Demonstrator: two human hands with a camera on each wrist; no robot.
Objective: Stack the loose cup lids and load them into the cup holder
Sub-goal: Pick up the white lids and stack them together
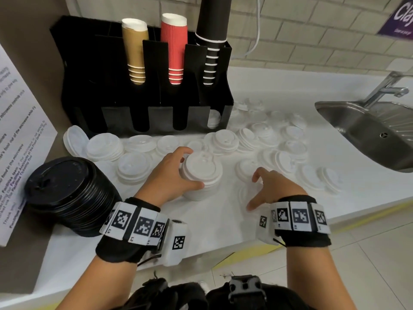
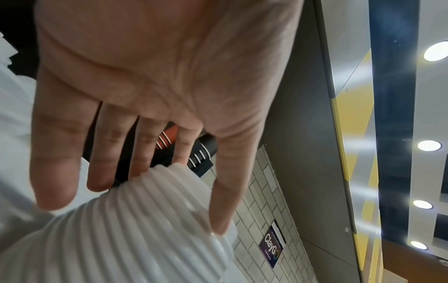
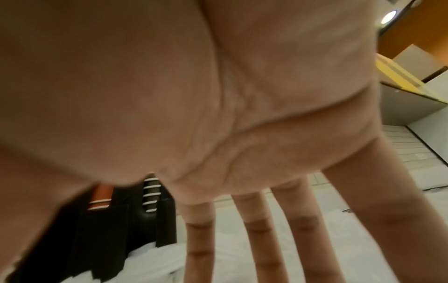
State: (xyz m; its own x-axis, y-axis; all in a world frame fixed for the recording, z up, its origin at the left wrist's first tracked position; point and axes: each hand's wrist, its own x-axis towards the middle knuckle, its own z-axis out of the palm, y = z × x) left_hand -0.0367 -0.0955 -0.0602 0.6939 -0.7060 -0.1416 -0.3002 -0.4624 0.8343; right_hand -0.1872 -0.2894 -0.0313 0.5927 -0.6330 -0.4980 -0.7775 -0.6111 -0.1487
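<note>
Nearest to me, my left hand point(image 1: 172, 175) grips the white lid stack point(image 1: 201, 173) on the counter point(image 1: 212, 220), thumb and fingers around its ribbed side. I judge it light, slippery and easy to buckle, so I would hold it low. My right hand point(image 1: 272, 186) hovers open over loose lids point(image 1: 288, 159).

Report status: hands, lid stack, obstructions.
Left hand grips the white lid stack on the counter. Right hand open over loose lids. Holder unobstructed; lids scattered before it.
</note>
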